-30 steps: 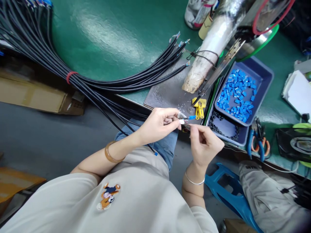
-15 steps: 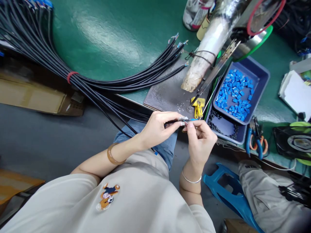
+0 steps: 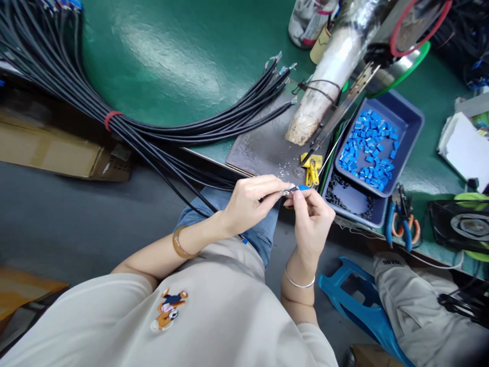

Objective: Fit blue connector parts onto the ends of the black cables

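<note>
My left hand (image 3: 250, 204) is closed, thumb and fingers pinching the end of a black cable; whitish wrapping covers its fingertips. Just to the right, my right hand (image 3: 314, 220) is closed around a small blue connector (image 3: 303, 187), whose tip shows above the fingers. Thin wires at the cable end run between the two pinches, but my fingers hide most of the joint. A bundle of black cables (image 3: 153, 130), tied with a red band (image 3: 112, 120), lies along the table on the left. Beyond my fingers sits a yellow cutter-like tool (image 3: 312, 168) on a dark board (image 3: 260, 148).
A grey-blue bin (image 3: 412, 120) holds many blue connectors, stacked over another bin (image 3: 376, 218) with small black parts. Blue-and-orange pliers (image 3: 403, 221) lie right of them. A wrapped, pale tube (image 3: 317, 97) slants down above the board. A blue stool (image 3: 362, 300) and a seated person's leg are lower right.
My right hand has shifted slightly left and closer to my left hand. More of the blue connector shows above its fingers. My left hand has barely moved.
</note>
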Tool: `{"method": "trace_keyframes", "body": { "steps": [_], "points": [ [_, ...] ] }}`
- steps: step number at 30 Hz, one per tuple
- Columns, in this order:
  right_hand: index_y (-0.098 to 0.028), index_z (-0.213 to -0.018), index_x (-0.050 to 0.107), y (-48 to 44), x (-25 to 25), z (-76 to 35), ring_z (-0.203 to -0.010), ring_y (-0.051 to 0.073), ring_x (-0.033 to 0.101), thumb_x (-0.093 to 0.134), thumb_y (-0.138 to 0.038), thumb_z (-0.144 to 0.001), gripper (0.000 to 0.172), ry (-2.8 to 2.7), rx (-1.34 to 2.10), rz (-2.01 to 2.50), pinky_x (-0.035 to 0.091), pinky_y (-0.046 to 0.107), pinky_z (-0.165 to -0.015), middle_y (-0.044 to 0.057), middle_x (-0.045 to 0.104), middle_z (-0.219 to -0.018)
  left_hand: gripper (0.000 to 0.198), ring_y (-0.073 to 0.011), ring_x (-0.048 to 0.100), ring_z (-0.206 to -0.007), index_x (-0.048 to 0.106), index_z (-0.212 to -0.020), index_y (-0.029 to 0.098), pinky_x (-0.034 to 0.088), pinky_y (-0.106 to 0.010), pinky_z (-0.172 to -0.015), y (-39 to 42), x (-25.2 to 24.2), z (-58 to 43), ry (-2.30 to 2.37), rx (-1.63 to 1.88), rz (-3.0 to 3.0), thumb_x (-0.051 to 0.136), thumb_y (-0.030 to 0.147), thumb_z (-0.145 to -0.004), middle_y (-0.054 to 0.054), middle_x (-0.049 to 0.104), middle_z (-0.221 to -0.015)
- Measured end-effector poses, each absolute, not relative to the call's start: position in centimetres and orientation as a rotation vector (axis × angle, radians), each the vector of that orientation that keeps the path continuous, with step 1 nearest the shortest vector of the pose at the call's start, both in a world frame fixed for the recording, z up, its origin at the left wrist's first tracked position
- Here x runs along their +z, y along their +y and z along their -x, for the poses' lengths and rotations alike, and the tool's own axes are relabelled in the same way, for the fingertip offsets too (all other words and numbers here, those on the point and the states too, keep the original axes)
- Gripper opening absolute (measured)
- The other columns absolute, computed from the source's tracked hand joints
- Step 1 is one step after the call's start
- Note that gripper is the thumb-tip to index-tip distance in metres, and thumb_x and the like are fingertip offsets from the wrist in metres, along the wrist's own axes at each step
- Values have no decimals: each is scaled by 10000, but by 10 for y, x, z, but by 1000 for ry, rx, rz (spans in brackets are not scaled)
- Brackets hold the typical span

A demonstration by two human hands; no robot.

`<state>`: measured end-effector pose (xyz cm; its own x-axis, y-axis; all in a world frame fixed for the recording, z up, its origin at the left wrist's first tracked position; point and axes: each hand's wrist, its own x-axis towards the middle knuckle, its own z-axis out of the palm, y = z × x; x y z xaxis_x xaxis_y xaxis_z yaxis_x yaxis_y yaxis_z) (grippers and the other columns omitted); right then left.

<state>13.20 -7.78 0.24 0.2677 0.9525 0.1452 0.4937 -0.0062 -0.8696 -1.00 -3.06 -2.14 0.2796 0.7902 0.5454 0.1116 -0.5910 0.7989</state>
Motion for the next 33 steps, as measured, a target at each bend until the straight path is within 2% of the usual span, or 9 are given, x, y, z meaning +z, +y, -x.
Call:
{"method": "trace_keyframes", "body": {
  "steps": [6, 11, 17, 20, 23, 25, 28, 30, 33],
  "points": [
    [-189, -772, 635, -78, -3, -136, -501, 74, 458, 575, -292, -934, 201, -1521, 465, 1646, 380, 221, -520, -50, 552, -618, 167, -145, 703, -811, 743, -952, 132, 553, -244, -776, -28, -20, 12, 839, 1259, -1824, 582, 140, -909, -87, 766, -908],
    [-211, -910, 669, -79, 0, -143, -713, 104, 644, 603, -155, -913, 87, -1911, 13, 1452, 485, 225, -668, 7, 697, -801, 174, -69, 489, -511, 683, -764, 115, 394, -187, -503, -21, -9, 20, 775, 887, -1586, 594, 196, -889, 7, 607, -599],
    [-214, -815, 661, -82, 13, -147, -471, 78, 516, 628, -188, -861, 62, -1449, 243, 1279, 355, 219, -421, -46, 600, -632, 159, -66, 446, -565, 693, -804, 103, 359, -195, -518, -23, -8, 26, 755, 850, -1349, 672, 255, -842, -1, 558, -661],
    [-205, -905, 656, -81, 17, -145, -364, 62, 450, 618, -227, -843, 76, -1248, 212, 1136, 304, 210, -355, -77, 530, -571, 138, -69, 447, -592, 692, -796, 110, 362, -199, -542, -24, -10, 25, 770, 885, -1287, 684, 243, -832, 2, 538, -668],
    [-216, -1053, 617, -80, 15, -142, -374, 69, 531, 600, -172, -879, 180, -1228, 127, 1194, 339, 199, -338, -54, 661, -676, 158, -63, 414, -581, 687, -788, 108, 345, -196, -533, -23, -10, 24, 781, 908, -1300, 676, 255, -845, 14, 499, -645],
    [-220, -1084, 616, -80, 9, -140, -481, 95, 655, 594, -116, -900, 213, -1285, 92, 1268, 461, 203, -404, -12, 753, -828, 176, -59, 397, -565, 680, -776, 104, 332, -194, -520, -21, -10, 22, 795, 914, -1319, 666, 262, -851, 18, 488, -630],
    [-211, -991, 657, -79, -1, -139, -758, 164, 767, 673, -73, -850, 198, -1484, -27, 1282, 628, 277, -668, 17, 780, -947, 187, -59, 404, -554, 668, -758, 104, 334, -191, -512, -19, -9, 20, 795, 912, -1346, 648, 262, -855, 17, 499, -619],
    [-206, -943, 658, -76, -6, -138, -872, 174, 766, 709, -68, -820, 192, -1630, -111, 1274, 640, 300, -789, 30, 779, -995, 186, -62, 424, -558, 654, -747, 110, 353, -189, -523, -18, -9, 18, 793, 919, -1369, 634, 258, -858, 15, 514, -624],
    [-210, -950, 634, -72, -12, -137, -912, 162, 757, 687, -87, -838, 174, -1666, -87, 1299, 645, 286, -789, 40, 768, -1051, 175, -66, 445, -577, 623, -726, 119, 386, -189, -556, -17, -10, 14, 825, 952, -1413, 618, 236, -856, 16, 518, -634]
  ]
}}
